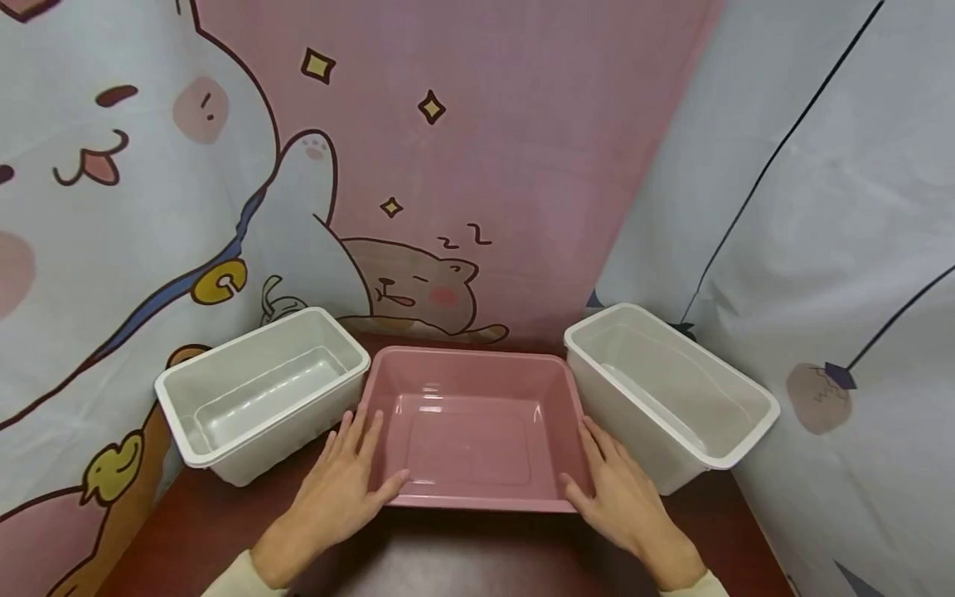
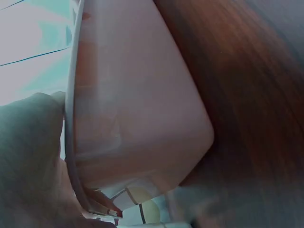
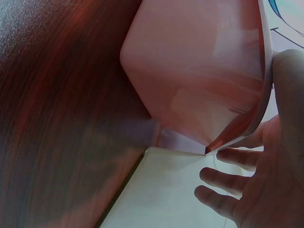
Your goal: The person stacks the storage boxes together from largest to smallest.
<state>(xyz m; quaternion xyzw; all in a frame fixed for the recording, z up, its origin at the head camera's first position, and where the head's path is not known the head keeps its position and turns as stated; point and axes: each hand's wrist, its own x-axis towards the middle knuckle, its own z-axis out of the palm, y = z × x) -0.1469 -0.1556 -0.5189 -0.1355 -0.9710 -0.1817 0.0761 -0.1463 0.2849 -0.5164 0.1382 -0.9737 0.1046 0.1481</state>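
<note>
A pink rectangular plastic basin (image 1: 468,448) stands on the dark wooden table between two pale bins. At its near left corner rests my left hand (image 1: 339,485), fingers stretched along the left side and thumb at the front rim. My right hand (image 1: 622,489) touches the near right corner in the same way, its thumb on the rim. From the right wrist view, the fingers (image 3: 228,180) are spread and fairly straight beside the basin's outer wall (image 3: 190,61). The left wrist view shows the thumb side against the rim; most left fingers are hidden there.
Angled at the left is a white rectangular bin (image 1: 298,414), close to the left fingertips. Another white bin (image 1: 634,414) stands at the right, close to the right hand. A cartoon-printed cloth (image 1: 522,166) hangs behind the brown table (image 1: 462,555).
</note>
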